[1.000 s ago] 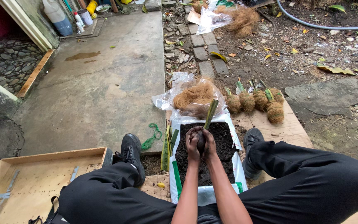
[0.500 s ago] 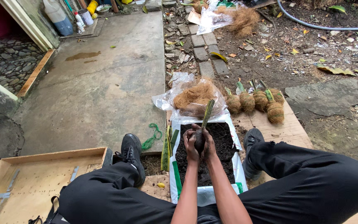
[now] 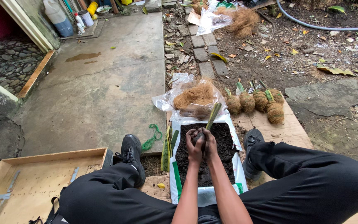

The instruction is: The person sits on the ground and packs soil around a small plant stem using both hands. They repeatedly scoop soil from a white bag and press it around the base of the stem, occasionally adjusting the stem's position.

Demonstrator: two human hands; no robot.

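Observation:
I sit on the ground with an open white bag of dark soil (image 3: 222,145) between my legs. My left hand (image 3: 194,147) and my right hand (image 3: 210,146) are pressed together above the soil, both closed around a dark soil ball at the foot of a green plant cutting (image 3: 213,115). The cutting's stalk sticks up and leans to the right out of my hands. Beyond the bag lies a clear plastic bag of brown coconut fibre (image 3: 195,97).
Several fibre-wrapped balls with green stalks (image 3: 258,101) stand in a row on the cardboard at right. Green cuttings (image 3: 167,147) and green string (image 3: 153,138) lie left of the bag. A wooden tray (image 3: 34,180) sits near my left knee. Concrete path, paving bricks, hose and bottles lie farther off.
My hands stay clasped on the soil ball in nearly the same spot; the fingers shift slightly around it. The cutting keeps its lean.

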